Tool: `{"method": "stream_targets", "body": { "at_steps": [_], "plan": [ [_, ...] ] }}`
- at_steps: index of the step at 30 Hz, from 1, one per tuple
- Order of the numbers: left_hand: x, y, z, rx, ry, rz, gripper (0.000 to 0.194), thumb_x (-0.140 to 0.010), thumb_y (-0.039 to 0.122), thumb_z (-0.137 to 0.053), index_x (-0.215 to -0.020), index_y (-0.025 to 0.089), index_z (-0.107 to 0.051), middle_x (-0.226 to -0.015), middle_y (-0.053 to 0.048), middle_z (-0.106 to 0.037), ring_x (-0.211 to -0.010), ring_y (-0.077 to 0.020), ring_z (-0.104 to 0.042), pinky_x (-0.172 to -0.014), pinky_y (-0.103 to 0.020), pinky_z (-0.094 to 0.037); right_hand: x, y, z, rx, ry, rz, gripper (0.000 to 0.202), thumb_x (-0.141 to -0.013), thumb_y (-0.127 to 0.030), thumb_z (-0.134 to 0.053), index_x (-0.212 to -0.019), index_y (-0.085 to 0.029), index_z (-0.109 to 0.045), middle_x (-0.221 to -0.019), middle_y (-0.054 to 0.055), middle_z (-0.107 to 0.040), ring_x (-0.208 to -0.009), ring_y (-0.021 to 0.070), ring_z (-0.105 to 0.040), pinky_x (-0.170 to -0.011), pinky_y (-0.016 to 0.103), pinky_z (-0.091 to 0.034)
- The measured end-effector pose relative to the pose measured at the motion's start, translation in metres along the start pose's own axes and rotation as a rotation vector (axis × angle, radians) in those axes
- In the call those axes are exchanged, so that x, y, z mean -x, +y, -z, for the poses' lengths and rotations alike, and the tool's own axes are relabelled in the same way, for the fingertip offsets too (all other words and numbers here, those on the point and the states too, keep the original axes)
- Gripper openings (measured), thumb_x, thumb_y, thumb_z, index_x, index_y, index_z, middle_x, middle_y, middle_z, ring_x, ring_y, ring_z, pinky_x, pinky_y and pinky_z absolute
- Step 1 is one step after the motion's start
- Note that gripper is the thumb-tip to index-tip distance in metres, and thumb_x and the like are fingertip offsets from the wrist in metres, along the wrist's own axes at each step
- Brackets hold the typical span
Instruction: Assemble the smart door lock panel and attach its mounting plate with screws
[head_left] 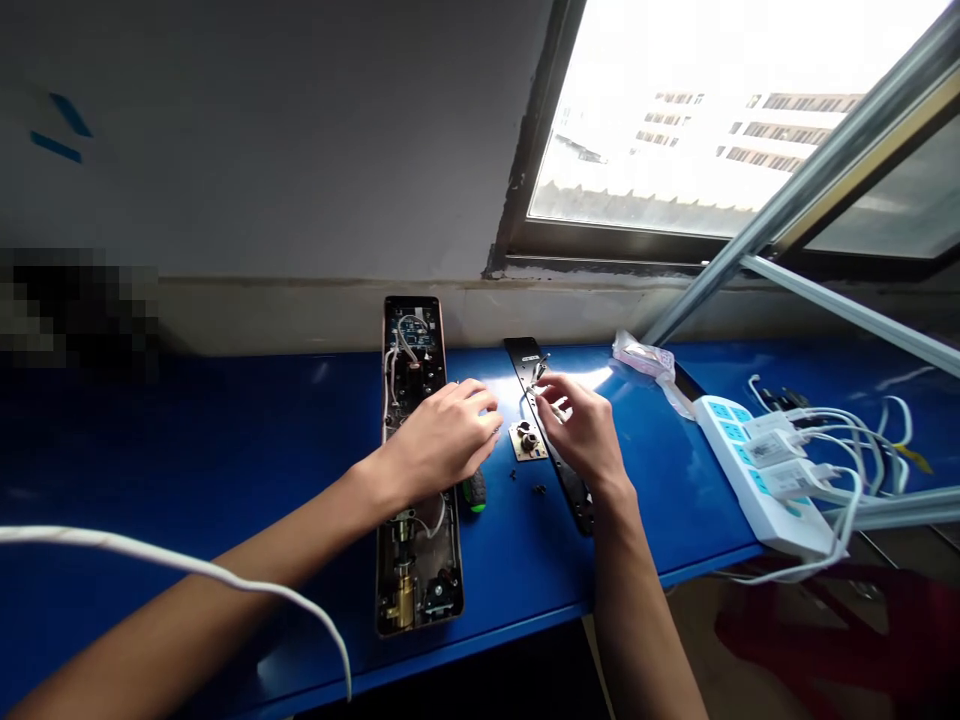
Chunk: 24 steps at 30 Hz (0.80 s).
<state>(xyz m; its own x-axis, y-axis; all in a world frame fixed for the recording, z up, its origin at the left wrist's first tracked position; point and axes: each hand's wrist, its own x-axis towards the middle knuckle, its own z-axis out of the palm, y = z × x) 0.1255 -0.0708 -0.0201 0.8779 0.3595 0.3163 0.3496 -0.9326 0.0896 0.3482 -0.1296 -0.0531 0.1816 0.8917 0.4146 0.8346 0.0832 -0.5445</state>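
Over the middle of a long, narrow open housing [420,600], with wires, a circuit board and brass-coloured parts inside, is my left hand [454,430]. Its fingers are bent together above the blue table; anything in them is too hidden to name. A screwdriver [475,493] with a black and green handle lies just below it. My right hand [577,425] pinches a pale wire [528,396] above a long black panel [574,490], which lies aslant and is partly covered by that hand. Between my hands lies a small circuit board [528,441] with a dark round part on it.
Small dark screws [539,489] lie beside the panel. On the right of the blue table [322,440] are a white power strip [750,480] with plugged-in chargers and a clear plastic bag [645,355]. A white cable [187,565] crosses the left foreground. A metal strut [795,190] slants before the window.
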Motion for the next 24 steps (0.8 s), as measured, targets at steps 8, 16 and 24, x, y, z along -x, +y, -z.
{"method": "stream_targets", "body": {
  "at_steps": [8, 16, 24],
  "plan": [
    [-0.014, 0.008, -0.019, -0.047, -0.165, -0.009, 0.021, -0.102, 0.023, -0.058, -0.093, 0.015, -0.076, -0.102, -0.010, -0.074, -0.106, -0.0287, -0.067, -0.087, -0.043, -0.057, 0.008, 0.007, 0.005, 0.074, -0.304, 0.019, 0.016, -0.078, -0.021, -0.080, -0.090, -0.026, -0.071, -0.082, 0.000, -0.075, -0.086, 0.0219, -0.059, -0.069, 0.031, -0.043],
    [-0.008, 0.006, -0.007, -0.007, -0.080, -0.051, 0.020, -0.102, 0.022, -0.059, -0.097, 0.014, -0.076, -0.105, -0.012, -0.074, -0.106, -0.0289, -0.067, -0.093, -0.047, -0.059, 0.006, 0.011, 0.004, -0.002, -0.307, 0.068, 0.016, -0.085, -0.019, -0.078, -0.099, -0.027, -0.073, -0.083, 0.001, -0.078, -0.090, 0.0225, -0.062, -0.076, 0.034, -0.047],
    [0.055, -0.023, 0.008, 0.136, 0.425, 0.125, 0.021, -0.099, 0.019, -0.064, -0.117, 0.020, -0.073, -0.117, -0.010, -0.065, -0.114, -0.0263, -0.059, -0.098, -0.046, -0.057, 0.005, -0.033, 0.000, -0.204, -0.163, 0.245, 0.022, -0.089, -0.031, -0.081, -0.108, -0.027, -0.071, -0.091, -0.001, -0.077, -0.082, 0.0151, -0.070, -0.074, 0.031, -0.054]
  ]
}}
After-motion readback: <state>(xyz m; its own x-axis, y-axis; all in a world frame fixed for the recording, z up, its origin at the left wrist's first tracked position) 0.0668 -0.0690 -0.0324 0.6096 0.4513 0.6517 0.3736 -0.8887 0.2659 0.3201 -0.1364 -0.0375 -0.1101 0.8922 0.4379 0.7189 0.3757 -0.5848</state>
